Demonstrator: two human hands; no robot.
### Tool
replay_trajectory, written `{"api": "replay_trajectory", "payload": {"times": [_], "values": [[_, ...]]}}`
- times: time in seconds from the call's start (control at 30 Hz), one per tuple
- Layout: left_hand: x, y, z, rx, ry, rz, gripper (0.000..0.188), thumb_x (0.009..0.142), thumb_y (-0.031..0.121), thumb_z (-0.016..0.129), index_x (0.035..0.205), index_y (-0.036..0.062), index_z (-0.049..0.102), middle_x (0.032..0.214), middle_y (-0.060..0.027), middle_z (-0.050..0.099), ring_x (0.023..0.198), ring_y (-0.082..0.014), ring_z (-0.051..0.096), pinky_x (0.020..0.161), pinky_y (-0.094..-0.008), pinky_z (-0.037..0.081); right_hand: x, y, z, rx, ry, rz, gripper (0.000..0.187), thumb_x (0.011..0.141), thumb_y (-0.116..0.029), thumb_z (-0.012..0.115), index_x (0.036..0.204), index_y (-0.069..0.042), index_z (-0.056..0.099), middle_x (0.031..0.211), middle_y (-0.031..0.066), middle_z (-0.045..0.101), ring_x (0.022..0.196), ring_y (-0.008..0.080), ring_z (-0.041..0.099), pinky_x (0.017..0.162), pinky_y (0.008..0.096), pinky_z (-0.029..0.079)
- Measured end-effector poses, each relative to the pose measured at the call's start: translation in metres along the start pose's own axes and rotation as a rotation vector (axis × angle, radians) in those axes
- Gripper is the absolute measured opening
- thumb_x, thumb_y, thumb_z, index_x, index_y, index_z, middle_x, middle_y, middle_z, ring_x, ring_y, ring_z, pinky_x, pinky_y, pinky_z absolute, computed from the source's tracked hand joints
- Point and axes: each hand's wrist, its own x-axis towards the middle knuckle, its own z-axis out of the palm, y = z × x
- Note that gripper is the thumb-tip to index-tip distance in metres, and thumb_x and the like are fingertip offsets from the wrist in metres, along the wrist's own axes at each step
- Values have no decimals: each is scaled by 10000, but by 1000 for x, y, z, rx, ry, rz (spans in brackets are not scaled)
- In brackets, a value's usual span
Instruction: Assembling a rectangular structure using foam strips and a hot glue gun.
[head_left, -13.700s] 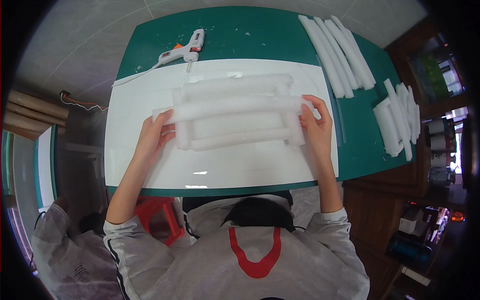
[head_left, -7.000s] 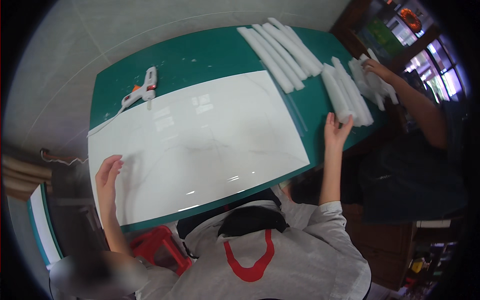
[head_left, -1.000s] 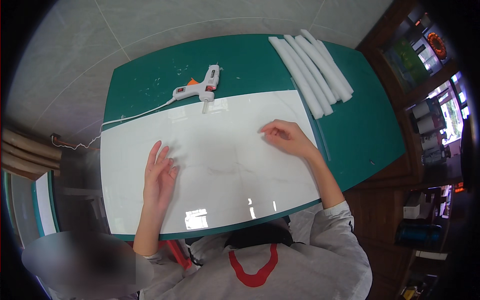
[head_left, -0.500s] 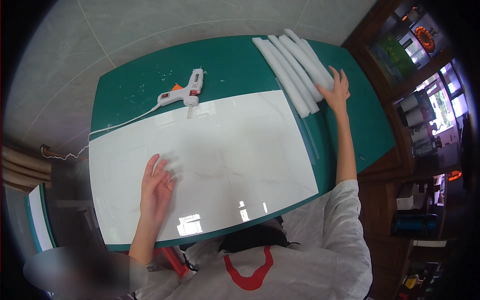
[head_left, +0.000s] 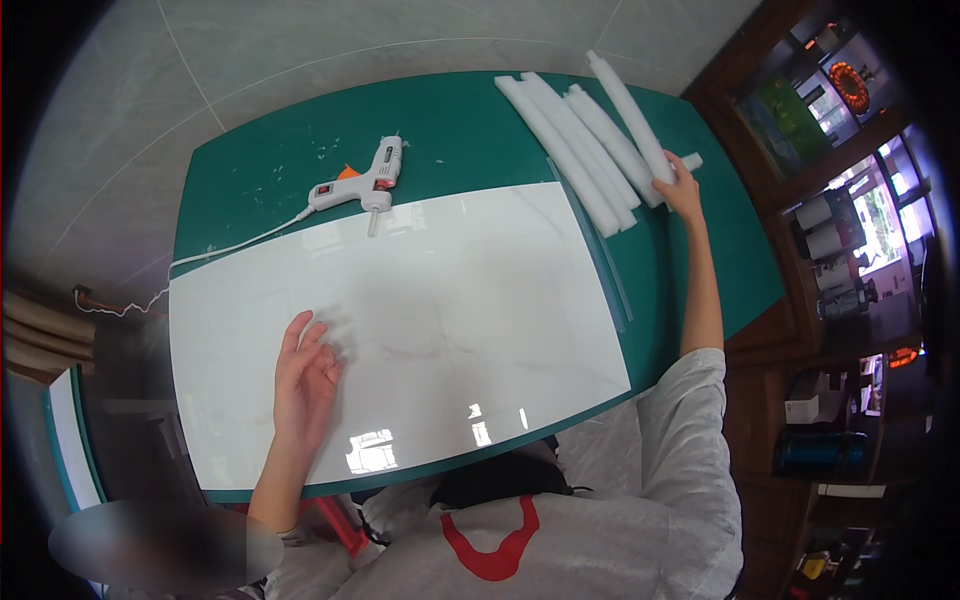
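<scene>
At the far right, my right hand (head_left: 682, 192) is closed around the near end of a white foam strip (head_left: 630, 110), which slants away toward the far edge. A short white end (head_left: 693, 161) sticks out just beyond these fingers; I cannot tell which piece it belongs to. Several more foam strips (head_left: 568, 140) lie side by side to the left of it. My left hand (head_left: 308, 382) is held over the left part of a glossy white marble-patterned board (head_left: 450, 300), its fingers loosely bent and apart, with nothing in them.
A white hot glue gun (head_left: 370, 182) with an orange trigger and a glue stick lies at the board's far edge, its cord (head_left: 240, 247) running left. Under everything is a green table mat (head_left: 270, 150). Clear thin strips (head_left: 612, 270) lie along the board's right edge. Wooden shelves (head_left: 770, 400) stand on the right.
My right hand has closed on a foam strip and swung it away from the others, to the right. The remaining strips have shifted slightly. My left hand stays over the board.
</scene>
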Motion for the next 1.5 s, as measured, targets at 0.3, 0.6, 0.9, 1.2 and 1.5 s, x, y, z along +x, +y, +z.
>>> {"api": "replay_trajectory", "payload": {"times": [0.3,0.6,0.9,1.2,1.5], "values": [[-1,4,0,-24,39,-5,386,796,63,433,1170,70,341,983,-37,494,686,-82,442,632,-211,393,-6,-10,-22,149,218,76,567,668,-263,599,1171,-92,403,976,170,560,865,260,563,749,326,435],[1,3,-7,-14,-1,17,349,807,99,457,1142,74,364,972,-21,507,696,-84,469,646,-209,394,-26,-61,18,-264,42,-80,533,723,-438,537,1149,-132,444,982,195,540,926,341,520,762,414,403],[-1,4,0,-42,44,-2,374,789,66,427,1157,65,356,966,-40,507,679,-93,445,629,-217,389,36,17,20,-419,287,532,599,652,-495,560,1135,-160,445,1023,166,506,955,327,493,782,473,372],[-1,6,-1,-40,47,-4,363,789,68,423,1147,70,365,949,-33,508,669,-90,436,626,-214,388,21,8,-1,191,-131,600,706,570,-165,674,1201,-173,356,989,97,510,870,202,485,681,303,420],[0,5,-2,-38,47,-11,358,790,70,420,1144,75,370,948,-29,508,667,-88,437,623,-213,389,16,16,-11,328,-348,396,637,583,-53,581,1188,-160,411,911,80,504,865,184,471,690,294,391]]}}
